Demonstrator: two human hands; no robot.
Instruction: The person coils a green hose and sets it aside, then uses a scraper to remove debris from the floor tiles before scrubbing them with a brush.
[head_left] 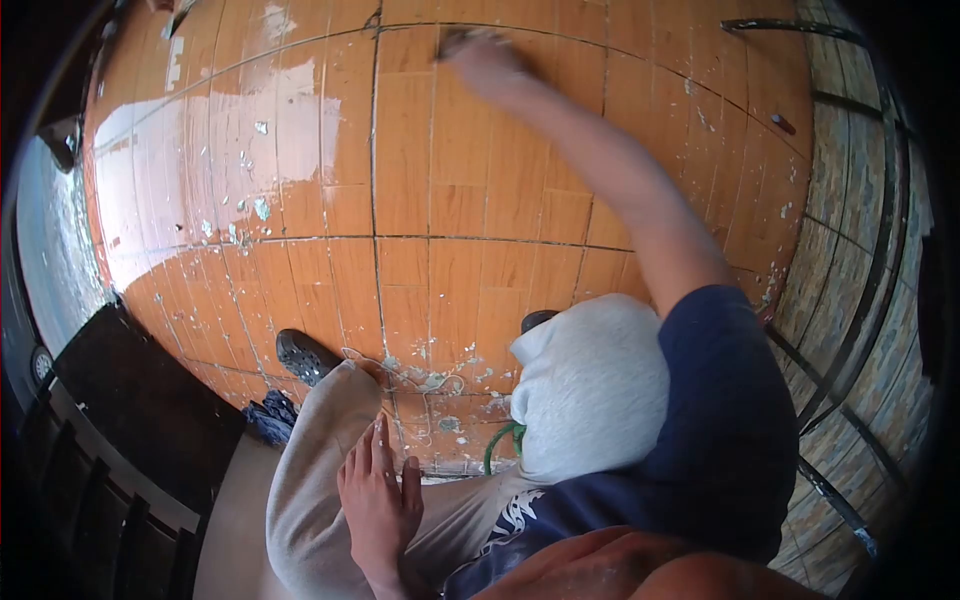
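My right hand is stretched far forward at the top centre, low over the orange tiled floor. Its fingers are blurred, and a small dark object shows at the fingertips, too smeared to make out. Near my body, my left hand rests on my left thigh with its fingers extended and nothing in it. White and pale green flecks lie scattered over the tiles, thickest near my feet and at the left.
A dark shoe is on my left foot. Beside it lies a dark blue cloth. A black panel stands at the left. Black metal bars run along the right. A small dark reddish object lies at the upper right.
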